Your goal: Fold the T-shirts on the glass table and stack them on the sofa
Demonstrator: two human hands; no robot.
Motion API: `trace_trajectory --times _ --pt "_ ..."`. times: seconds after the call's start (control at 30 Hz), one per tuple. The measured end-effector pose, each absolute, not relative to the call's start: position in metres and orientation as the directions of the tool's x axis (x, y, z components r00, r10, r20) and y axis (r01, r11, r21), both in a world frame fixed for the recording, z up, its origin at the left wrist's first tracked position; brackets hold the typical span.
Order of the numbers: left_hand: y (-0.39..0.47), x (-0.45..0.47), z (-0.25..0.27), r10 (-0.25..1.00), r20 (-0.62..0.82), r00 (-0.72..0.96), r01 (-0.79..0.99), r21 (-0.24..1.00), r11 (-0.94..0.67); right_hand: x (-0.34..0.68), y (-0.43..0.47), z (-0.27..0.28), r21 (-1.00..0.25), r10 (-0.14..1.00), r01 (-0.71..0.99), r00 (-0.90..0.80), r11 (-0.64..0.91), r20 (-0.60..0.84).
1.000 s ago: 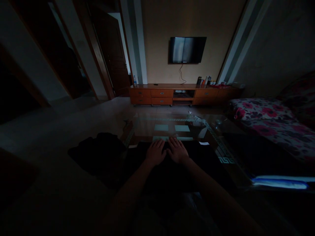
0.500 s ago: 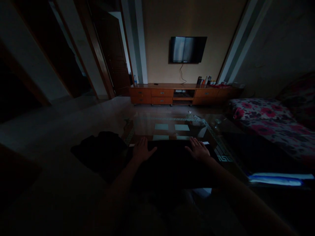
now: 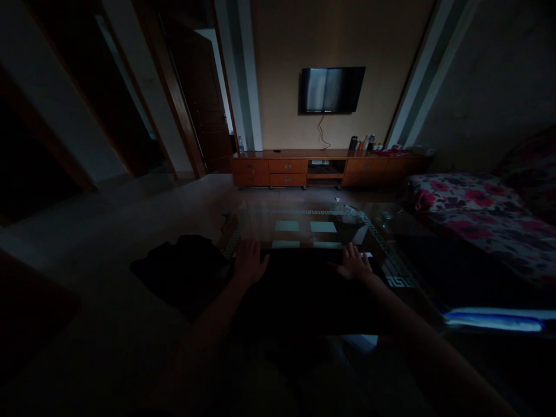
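A black piece of cloth [image 3: 304, 295] lies spread over a glass-topped table [image 3: 299, 215]; its kind is lost in the dark. On its far left corner rests my left hand [image 3: 250, 263], fingers stretched forward and thumb out to the side. My right hand [image 3: 356, 263] lies at the far right corner, also with fingers extended. Both palms face down and neither hand grips anything I can see. White slips show beside the fingers at the cloth's far edge. To the left, a crumpled dark cloth heap [image 3: 180, 266] sits by the table's edge.
Dark fabric [image 3: 460, 266] and a blue-and-white bundle [image 3: 495, 319] lie at the right. Beyond them is a flowered sofa [image 3: 469, 194]. A low wooden cabinet [image 3: 286, 166] with bottles stands below a wall television [image 3: 332, 90].
My right hand has slid slightly outward to the right, and my left thumb has drawn in toward its fingers. The black cloth stays in place; the view has shifted a little.
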State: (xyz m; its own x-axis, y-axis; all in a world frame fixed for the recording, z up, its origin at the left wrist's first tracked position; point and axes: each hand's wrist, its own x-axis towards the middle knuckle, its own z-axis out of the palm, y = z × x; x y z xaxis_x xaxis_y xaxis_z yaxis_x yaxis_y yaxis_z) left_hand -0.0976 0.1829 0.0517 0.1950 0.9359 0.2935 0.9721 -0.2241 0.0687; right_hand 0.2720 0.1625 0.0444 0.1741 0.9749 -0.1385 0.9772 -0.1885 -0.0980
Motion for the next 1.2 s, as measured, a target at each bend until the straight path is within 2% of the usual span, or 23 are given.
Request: trace_trajectory --times 0.07,0.1,0.17,0.23,0.3,0.43,0.57,0.73,0.87,1.07,1.2 --pt "0.179 -0.080 0.064 0.881 0.348 0.321 0.930 0.060 -0.362 0.248 0.164 0.057 -0.092 0.971 0.975 0.187 -0.202 -0.150" --pt "0.177 -0.069 0.069 0.850 0.360 0.383 0.901 0.059 -0.431 0.232 0.163 0.061 -0.102 0.985 0.982 0.150 -0.159 -0.090" --pt "0.171 -0.047 0.070 0.814 0.350 0.464 0.854 0.066 -0.516 0.195 0.160 0.062 -0.136 0.997 0.989 -0.053 0.060 0.052" --pt "0.166 -0.029 0.061 0.833 0.295 0.469 0.853 0.093 -0.513 0.162 0.154 0.055 -0.159 0.969 0.958 -0.227 0.240 0.092" --pt "0.163 -0.022 0.046 0.872 0.228 0.432 0.877 0.121 -0.466 0.142 0.150 0.045 -0.185 0.962 0.944 -0.267 0.274 0.058" --pt "0.166 -0.037 0.029 0.917 0.176 0.357 0.916 0.129 -0.381 0.166 0.149 0.034 -0.190 0.976 0.959 -0.216 0.209 -0.017" --pt "0.173 -0.076 0.032 0.965 0.152 0.215 0.964 0.127 -0.235 0.244 0.148 0.032 -0.124 1.000 0.992 -0.007 0.005 -0.016" --pt "0.171 -0.114 0.039 0.980 0.146 0.136 0.982 0.112 -0.153 0.300 0.141 0.026 -0.114 0.999 0.993 0.040 -0.037 0.029" --pt "0.168 -0.120 0.039 0.976 0.159 0.149 0.980 0.108 -0.167 0.299 0.138 0.026 -0.116 0.997 0.992 0.060 -0.054 0.043" --pt "0.176 -0.112 0.044 0.936 0.331 0.119 0.978 0.125 -0.169 0.294 0.149 0.028 -0.090 0.993 0.992 0.095 -0.089 0.065" --pt "0.172 -0.099 0.059 0.901 0.406 0.152 0.980 0.056 -0.191 0.279 0.154 0.033 -0.008 0.982 0.992 0.123 -0.123 0.143"
